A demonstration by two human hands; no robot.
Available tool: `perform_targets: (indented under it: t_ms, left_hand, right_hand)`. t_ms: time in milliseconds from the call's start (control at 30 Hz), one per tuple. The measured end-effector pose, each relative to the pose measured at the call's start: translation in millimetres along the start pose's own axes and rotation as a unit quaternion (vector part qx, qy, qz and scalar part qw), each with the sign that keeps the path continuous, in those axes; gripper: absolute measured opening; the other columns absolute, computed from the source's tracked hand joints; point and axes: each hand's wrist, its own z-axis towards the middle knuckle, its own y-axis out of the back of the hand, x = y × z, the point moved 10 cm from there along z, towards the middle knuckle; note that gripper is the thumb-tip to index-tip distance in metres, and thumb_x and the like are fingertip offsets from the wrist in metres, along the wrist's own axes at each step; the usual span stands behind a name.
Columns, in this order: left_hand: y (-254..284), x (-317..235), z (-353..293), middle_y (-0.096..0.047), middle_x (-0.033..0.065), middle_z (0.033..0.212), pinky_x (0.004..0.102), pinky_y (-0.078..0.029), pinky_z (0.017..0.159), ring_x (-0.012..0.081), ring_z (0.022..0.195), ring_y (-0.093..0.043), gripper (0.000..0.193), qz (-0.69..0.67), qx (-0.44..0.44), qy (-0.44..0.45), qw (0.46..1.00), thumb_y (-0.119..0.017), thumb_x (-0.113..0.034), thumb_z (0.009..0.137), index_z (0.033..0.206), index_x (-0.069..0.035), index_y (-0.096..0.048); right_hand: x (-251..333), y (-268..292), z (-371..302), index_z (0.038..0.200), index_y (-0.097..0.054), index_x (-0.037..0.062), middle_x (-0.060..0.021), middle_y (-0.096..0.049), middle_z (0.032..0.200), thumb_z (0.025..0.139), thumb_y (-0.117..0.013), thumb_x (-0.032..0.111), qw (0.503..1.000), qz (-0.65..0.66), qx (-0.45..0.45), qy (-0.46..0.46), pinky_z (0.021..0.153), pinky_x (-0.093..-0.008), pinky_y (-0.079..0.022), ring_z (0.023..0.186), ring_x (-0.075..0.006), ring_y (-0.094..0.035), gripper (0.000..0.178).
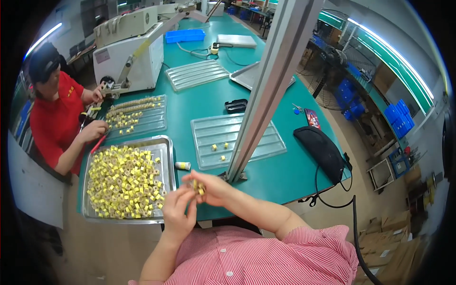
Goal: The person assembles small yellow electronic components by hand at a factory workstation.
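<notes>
My right hand (214, 189) is curled around several small yellow-wrapped ring-shaped parts (199, 188), just past the table's near edge. Fingers pinched together, my left hand (178, 213) meets the right fingertips; what sits in that pinch is hidden. Left of both hands is a metal tray (168, 164) heaped with the same kind of yellow-wrapped parts (124, 183). Ahead of my right hand lies a clear ribbed plastic tray (209, 131), with a few of these parts (223, 158) in its grooves. A small whitish cylinder (183, 166) lies between the two trays.
A metal post (268, 90) rises from the table in front of me. A co-worker in a red shirt (59, 109) handles a tool beside a partly filled ribbed tray (159, 118). A black pouch (319, 153), a red packet (312, 118) and keys (298, 110) lie at right.
</notes>
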Motion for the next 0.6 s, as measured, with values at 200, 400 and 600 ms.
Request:
perform_targets:
  t_ms: [200, 400, 600]
  left_hand:
    - [14.4, 2.1, 24.3, -0.052, 0.0108, 0.094, 0.035, -0.041, 0.07, 0.0267, 0.083, -0.05, 0.031, 0.063, -0.049, 0.0, 0.997, -0.056, 0.002, 0.064, 0.095, -0.003, -0.053]
    - [-10.3, 6.1, 32.4, -0.052, 0.0093, 0.095, 0.0358, -0.04, 0.071, 0.0265, 0.084, -0.05, 0.038, 0.072, -0.003, -0.01, 0.997, -0.068, -0.005, 0.059, 0.094, -0.005, -0.054]
    - [-37.3, 6.2, 43.6, -0.055, 0.007, 0.086, 0.0351, -0.04, 0.073, 0.025, 0.083, -0.052, 0.033, 0.133, 0.038, -0.041, 0.99, -0.07, -0.006, 0.057, 0.088, -0.006, -0.057]
  right_hand:
    - [51.5, -1.4, 14.1, 0.11, -0.042, 0.0047, -0.0123, -0.052, 0.102, 0.089, -0.029, 0.043, 0.994, 0.059, -0.042, 0.076, 0.072, -0.0339, -0.047, 0.092, -0.0227, -0.055, 0.045]
    - [47.7, 13.8, 9.8, 0.112, -0.038, 0.0023, -0.0165, -0.045, 0.109, 0.084, -0.031, 0.052, 0.987, 0.115, -0.029, 0.104, 0.086, -0.0414, -0.04, 0.103, -0.0276, -0.048, 0.057]
    - [46.5, 24.5, 13.0, 0.112, -0.037, 0.0024, -0.0144, -0.044, 0.106, 0.086, -0.029, 0.05, 0.986, 0.113, -0.042, 0.116, 0.086, -0.0395, -0.041, 0.103, -0.0271, -0.048, 0.055]
